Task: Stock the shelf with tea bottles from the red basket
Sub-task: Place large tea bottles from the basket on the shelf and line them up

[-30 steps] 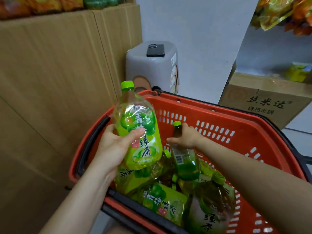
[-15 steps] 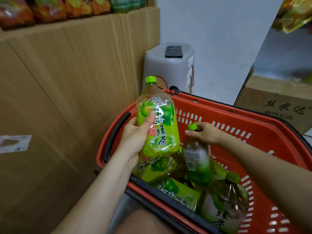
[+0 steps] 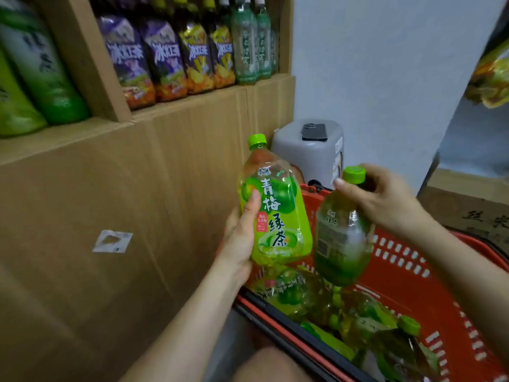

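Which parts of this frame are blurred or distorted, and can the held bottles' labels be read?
Head view: the front-facing bottle in the left hand is sharp, label readable; head view: the turned bottle in the right hand is motion-smeared, print unreadable; head view: shelf bottles at the left edge look stretched and soft.

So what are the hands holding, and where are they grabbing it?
The left hand grips a tea bottle round its middle. The right hand holds a second bottle by its neck, just below the cap.
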Tool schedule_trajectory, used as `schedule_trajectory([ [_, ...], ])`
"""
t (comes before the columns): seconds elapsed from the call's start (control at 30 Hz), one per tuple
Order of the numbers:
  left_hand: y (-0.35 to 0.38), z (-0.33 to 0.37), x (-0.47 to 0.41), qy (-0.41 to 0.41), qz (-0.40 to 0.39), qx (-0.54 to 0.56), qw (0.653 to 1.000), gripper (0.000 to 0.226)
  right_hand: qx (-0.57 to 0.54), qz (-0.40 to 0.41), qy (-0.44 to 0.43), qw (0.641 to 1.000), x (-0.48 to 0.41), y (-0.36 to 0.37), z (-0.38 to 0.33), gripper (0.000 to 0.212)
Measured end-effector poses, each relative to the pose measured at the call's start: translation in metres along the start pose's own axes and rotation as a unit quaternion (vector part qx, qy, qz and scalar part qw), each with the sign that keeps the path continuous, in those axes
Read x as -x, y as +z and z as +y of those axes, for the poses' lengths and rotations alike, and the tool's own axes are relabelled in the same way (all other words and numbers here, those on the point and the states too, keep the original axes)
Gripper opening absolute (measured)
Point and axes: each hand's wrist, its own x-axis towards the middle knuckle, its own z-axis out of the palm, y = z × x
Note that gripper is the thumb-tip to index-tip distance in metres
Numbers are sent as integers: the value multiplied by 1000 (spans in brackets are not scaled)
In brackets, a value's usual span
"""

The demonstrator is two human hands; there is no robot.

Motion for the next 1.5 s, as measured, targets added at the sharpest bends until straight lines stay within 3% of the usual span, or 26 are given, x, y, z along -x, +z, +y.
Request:
schedule_trajectory([
  [0.1, -10, 44, 14, 50, 22, -38, 998, 79, -52, 54, -43, 996, -30, 4, -48, 24],
  [0.23, -32, 115, 42, 123, 60, -82, 987, 57, -118, 55, -82, 988, -60, 29, -108, 40],
  [0.4, -78, 204, 87, 202, 136, -113, 963, 57, -191, 13, -133, 972, -86, 79, -192, 51],
  [0.53, -119, 267, 117, 260, 205, -146, 932, 60, -243, -10, -158, 957, -103, 123, -257, 40],
  [0.63, -151, 298, 133, 266, 236, -153, 922, 62, -268, -28, -173, 948, -107, 153, -306, 32],
  [0.93, -222, 329, 158, 274, 301, -145, 902, 67, -281, -30, -180, 942, -121, 223, -404, 39],
  [1.3, -275, 332, 173, 224, 292, -161, 916, 61, -179, -19, -190, 965, -120, 304, -427, 36],
  [1.4, -275, 334, 179, 238, 322, -270, 876, 83, -162, -15, -190, 968, -121, 311, -430, 36],
  [1.5, -272, 334, 182, 245, 387, -416, 786, 114, -132, -68, -197, 969, -119, 309, -424, 56],
])
